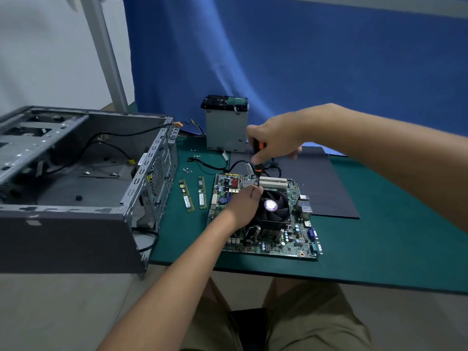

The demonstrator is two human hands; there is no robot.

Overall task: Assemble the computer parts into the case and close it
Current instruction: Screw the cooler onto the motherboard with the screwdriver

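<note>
Screwdriver (258, 169) upright, tip down toward motherboard (291, 239)

The computer case (76, 173) is cut off by the left edge, so its far end is not seen. Most of the screwdriver (258, 146) is hidden inside the right hand (276, 140), with only orange-black bits of handle shown. Its tip is covered by the curled fingers of the left hand (243, 206), so contact with the motherboard (298, 240), or anything pinched there, cannot be told. The screws (187, 170) are too small to be typed, print on the two memory sticks (186, 196) is unreadable, and the dark panel (319, 191) is partly covered by the right forearm (379, 153).
</note>
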